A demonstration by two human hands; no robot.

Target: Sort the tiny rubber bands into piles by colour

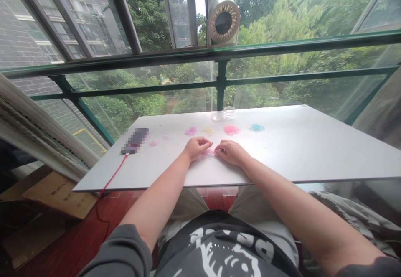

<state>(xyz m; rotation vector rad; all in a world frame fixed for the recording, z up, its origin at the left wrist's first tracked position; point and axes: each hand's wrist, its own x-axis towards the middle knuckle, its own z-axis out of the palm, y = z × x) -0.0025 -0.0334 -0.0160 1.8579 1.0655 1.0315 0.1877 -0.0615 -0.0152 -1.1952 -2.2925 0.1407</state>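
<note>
A mixed pile of tiny pink and bluish loops, like small rubber bands [207, 155], lies on the white table between my hands. My left hand [197, 147] is at the pile's left side, thumb and forefinger pinched together; anything between them is too small to make out. From the right, my right hand [232, 152] reaches the pile's edge with fingers curled and tips close together, their contents hidden. Beyond my hands lie sorted heaps: a purple heap [191, 131], a yellow heap [208, 131], a pink heap [231, 130] and a teal heap [257, 127].
At the table's back stand a clear round container [229, 113] and a shallow clear lid or dish [216, 117]. A blurred-out phone-like device [135, 141] with a red cable [112, 176] lies left, near scattered pink bits [153, 143]. Behind the white table [313, 151] runs a green railing [266, 51].
</note>
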